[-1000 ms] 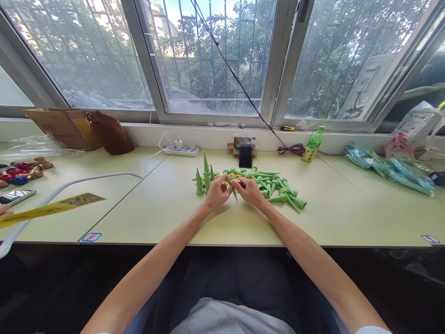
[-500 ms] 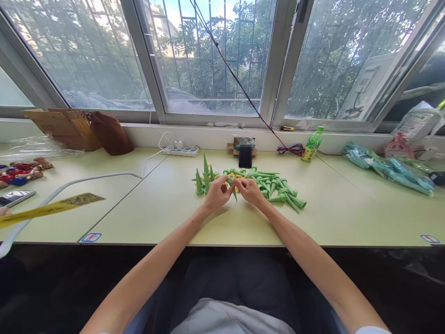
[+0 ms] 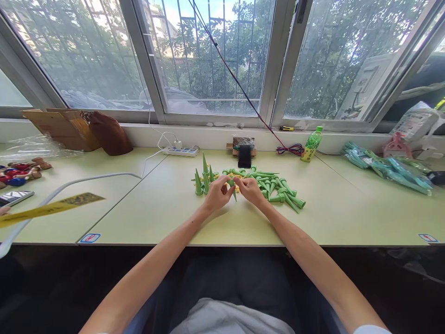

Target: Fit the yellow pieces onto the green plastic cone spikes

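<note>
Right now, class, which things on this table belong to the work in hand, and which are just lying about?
In hand: green spike held by left hand and right hand; loose spike pile; upright spikes.
Lying about: power strip, green bottle, brown pouch, phone, teal packets.

This looks like a small piecework workroom set up along a window wall. A long pale-green counter (image 3: 167, 208) carries a heap of identical green plastic spikes (image 3: 274, 188), bundles of bagged stock (image 3: 385, 169), a power strip (image 3: 181, 150) and a cardboard box (image 3: 59, 124). Barred sliding windows (image 3: 208, 55) face trees.
</note>
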The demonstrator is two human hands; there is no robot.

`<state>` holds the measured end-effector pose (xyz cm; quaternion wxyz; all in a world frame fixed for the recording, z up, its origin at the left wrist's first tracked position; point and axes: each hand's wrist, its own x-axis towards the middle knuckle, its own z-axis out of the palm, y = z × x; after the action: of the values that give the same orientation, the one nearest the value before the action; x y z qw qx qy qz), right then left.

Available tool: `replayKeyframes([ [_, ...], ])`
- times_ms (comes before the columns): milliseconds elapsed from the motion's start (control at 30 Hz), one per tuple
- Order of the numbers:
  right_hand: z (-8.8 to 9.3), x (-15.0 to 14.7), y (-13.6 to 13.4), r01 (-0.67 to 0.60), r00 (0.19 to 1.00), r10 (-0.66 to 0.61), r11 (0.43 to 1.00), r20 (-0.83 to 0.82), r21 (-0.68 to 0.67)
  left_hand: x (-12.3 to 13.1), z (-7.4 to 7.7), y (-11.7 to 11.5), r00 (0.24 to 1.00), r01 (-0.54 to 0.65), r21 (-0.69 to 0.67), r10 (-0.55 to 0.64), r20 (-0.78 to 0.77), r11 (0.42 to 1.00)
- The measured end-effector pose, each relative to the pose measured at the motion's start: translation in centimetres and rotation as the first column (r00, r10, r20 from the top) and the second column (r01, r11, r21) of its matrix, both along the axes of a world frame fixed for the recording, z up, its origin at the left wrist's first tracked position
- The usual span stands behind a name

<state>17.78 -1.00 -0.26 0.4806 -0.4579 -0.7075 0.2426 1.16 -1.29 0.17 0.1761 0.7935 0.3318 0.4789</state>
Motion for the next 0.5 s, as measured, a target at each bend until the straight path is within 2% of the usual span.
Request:
replayKeyframes([
  [500, 0.02, 0.05, -0.07, -0.001, 0.997, -0.004, 0.999, -0.082, -0.055, 0.04, -0.17, -0.01, 1.0, 0.002, 0.06, -0.001, -0.025, 0.998],
])
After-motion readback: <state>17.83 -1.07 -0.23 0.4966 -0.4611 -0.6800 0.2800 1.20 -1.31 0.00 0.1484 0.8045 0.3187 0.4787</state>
